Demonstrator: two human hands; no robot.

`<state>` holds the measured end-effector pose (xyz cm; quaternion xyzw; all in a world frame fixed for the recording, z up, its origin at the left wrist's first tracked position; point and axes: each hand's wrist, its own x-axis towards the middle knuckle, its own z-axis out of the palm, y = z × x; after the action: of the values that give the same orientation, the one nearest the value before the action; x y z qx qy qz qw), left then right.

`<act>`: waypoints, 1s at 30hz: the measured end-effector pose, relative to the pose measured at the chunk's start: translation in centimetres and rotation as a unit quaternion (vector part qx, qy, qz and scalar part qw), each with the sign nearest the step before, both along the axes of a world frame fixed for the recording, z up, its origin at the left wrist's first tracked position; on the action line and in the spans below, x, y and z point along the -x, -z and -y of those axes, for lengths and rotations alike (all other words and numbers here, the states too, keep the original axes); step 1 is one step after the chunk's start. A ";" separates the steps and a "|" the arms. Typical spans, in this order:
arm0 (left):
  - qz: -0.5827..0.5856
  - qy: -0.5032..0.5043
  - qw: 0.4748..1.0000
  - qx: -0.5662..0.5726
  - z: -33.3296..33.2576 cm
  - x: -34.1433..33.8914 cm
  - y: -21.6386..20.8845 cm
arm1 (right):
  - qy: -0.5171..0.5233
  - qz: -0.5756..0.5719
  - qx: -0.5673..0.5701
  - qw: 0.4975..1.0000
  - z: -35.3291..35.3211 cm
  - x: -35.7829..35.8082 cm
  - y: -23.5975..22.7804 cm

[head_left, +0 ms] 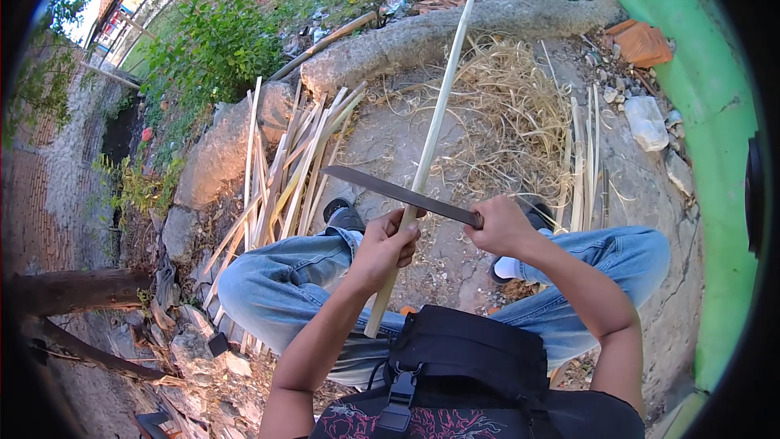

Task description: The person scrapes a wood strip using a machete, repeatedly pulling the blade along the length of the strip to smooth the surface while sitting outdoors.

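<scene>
My left hand (387, 245) is closed round a long pale strip, which looks like split bamboo (439, 106). The strip slants from my lap up and away to the far side. In my right hand (502, 228) is the handle of a machete (382, 187). Its dark blade points left and crosses the strip just beyond my left fingers, seemingly touching it. Most of the machete's handle is hidden inside my right fist.
Several split strips (305, 158) lie piled beyond my left knee, and more strips (583, 162) lie at the right. Curly shavings (516, 106) heap up on the ground ahead. A broken concrete kerb (431, 36) runs behind them. A green wall (691, 97) bounds the right side.
</scene>
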<state>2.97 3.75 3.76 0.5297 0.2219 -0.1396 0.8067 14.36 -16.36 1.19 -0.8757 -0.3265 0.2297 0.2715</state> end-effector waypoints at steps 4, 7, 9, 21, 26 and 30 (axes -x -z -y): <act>0.011 -0.018 0.999 0.028 -0.2 -0.5 1.4 | 0.015 0.066 0.013 0.998 -0.5 -0.7 0.5; -0.004 -0.026 0.999 0.032 0.3 -1.2 2.1 | 0.020 0.029 0.069 0.997 -0.8 -1.2 0.6; -0.097 -0.052 0.992 0.056 1.0 -1.5 2.4 | 0.017 0.006 0.094 0.995 -0.8 -1.6 1.1; -0.176 -0.039 0.966 0.184 -0.4 -3.0 8.4 | 0.009 -0.041 0.166 0.985 -0.3 -1.8 4.1; -0.160 0.037 0.982 0.096 1.9 -1.4 3.3 | 0.030 -0.009 0.179 0.983 1.1 -3.2 6.2; -0.206 0.039 0.962 0.173 0.4 0.3 5.2 | 0.026 -0.024 0.166 0.986 0.7 -3.5 5.9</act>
<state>2.70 3.34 -1.46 0.3500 0.3344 -0.3133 0.8170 17.82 -17.08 -4.72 -0.9110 -0.2544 0.2946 0.1362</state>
